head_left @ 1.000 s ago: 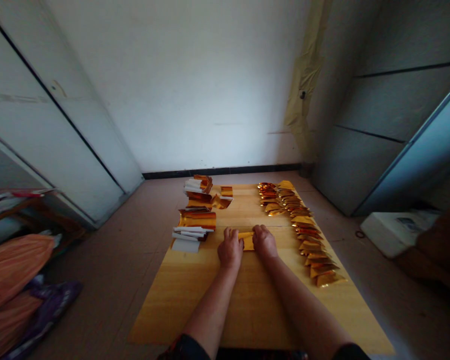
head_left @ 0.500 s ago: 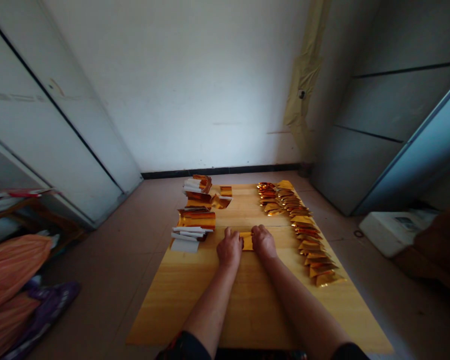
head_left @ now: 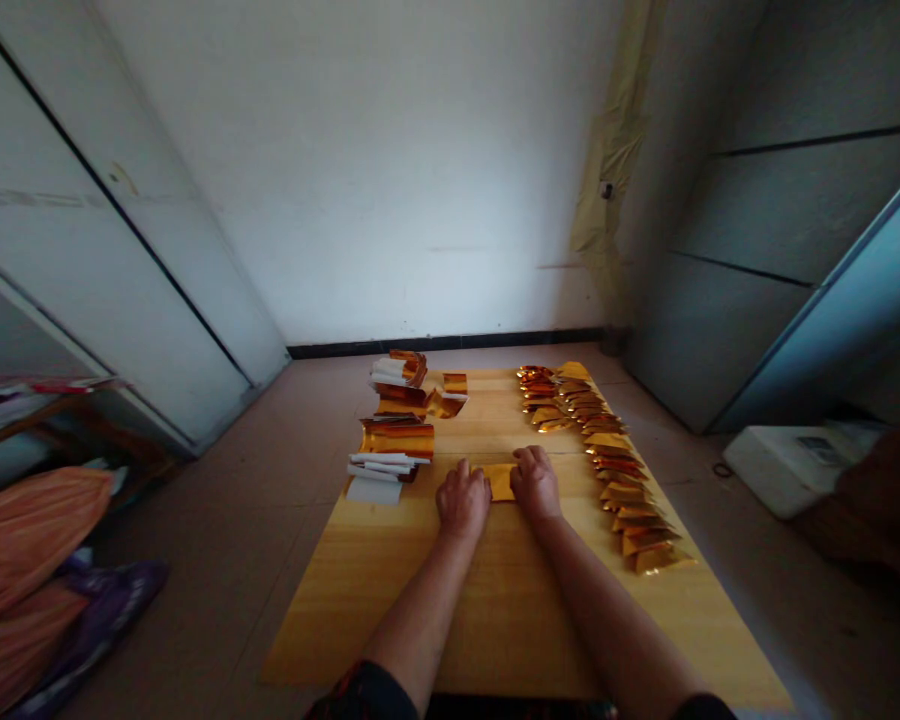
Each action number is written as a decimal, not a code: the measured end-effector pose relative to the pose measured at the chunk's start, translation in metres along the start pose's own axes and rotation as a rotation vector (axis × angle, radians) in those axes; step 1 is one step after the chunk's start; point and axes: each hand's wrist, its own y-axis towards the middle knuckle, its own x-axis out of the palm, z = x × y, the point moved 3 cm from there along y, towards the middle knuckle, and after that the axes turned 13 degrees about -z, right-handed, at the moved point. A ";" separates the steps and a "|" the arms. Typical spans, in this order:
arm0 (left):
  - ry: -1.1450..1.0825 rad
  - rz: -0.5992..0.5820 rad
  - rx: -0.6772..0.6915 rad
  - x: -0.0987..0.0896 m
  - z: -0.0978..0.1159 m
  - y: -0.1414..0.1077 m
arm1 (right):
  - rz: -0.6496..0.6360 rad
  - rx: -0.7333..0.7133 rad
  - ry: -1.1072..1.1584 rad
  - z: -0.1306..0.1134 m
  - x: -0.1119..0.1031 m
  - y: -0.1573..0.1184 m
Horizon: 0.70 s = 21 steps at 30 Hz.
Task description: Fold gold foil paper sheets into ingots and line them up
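A small gold foil paper [head_left: 502,483] lies on the wooden board between my two hands. My left hand [head_left: 463,498] has its curled fingers on the paper's left end. On the right end rest the bent fingers of my right hand [head_left: 537,484]. Rows of folded gold pieces [head_left: 621,475] run along the board's right side. At the left stand stacks of gold foil sheets [head_left: 397,438] and white-backed sheets [head_left: 375,488]. A loose curled gold sheet [head_left: 445,404] is beside the stacks.
The wooden board [head_left: 360,610] has its far edge near a white wall [head_left: 390,180]. Orange and purple bags [head_left: 37,540] sit on the floor at the left. A white box [head_left: 776,470] stands at the right, near a grey cabinet [head_left: 757,200].
The view has shifted slightly. My right hand's fingers are a little raised and farther from my left hand, with slightly more of the gold paper showing between them.
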 end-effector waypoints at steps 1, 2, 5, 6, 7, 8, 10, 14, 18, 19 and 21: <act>-0.006 0.006 0.016 -0.002 0.000 -0.002 | 0.013 -0.002 0.023 0.002 -0.001 0.000; -0.012 0.009 0.029 -0.003 0.000 -0.004 | 0.022 -0.005 0.043 0.004 -0.002 -0.001; -0.018 -0.002 0.053 -0.009 -0.002 -0.008 | 0.023 -0.013 0.072 0.006 -0.004 -0.005; -0.019 -0.009 0.063 -0.010 -0.002 -0.009 | 0.004 -0.017 0.061 0.005 -0.004 -0.008; -0.021 -0.017 0.072 -0.011 -0.003 -0.010 | -0.024 -0.022 0.042 0.003 -0.004 -0.011; -0.024 -0.026 0.081 -0.012 -0.004 -0.011 | -0.058 -0.024 0.018 0.001 -0.004 -0.014; -0.028 -0.042 0.099 -0.013 -0.007 -0.012 | -0.109 -0.013 -0.029 -0.003 -0.004 -0.020; -0.026 -0.064 0.117 -0.011 -0.013 -0.014 | -0.182 0.005 -0.069 -0.009 -0.005 -0.026; -0.028 -0.038 0.141 -0.007 -0.017 -0.015 | -0.204 0.006 -0.070 -0.009 -0.005 -0.026; -0.031 -0.027 0.146 -0.006 -0.017 -0.015 | -0.208 0.008 -0.068 -0.008 -0.005 -0.026; -0.035 -0.012 0.151 -0.005 -0.018 -0.014 | -0.214 0.010 -0.061 -0.007 -0.005 -0.026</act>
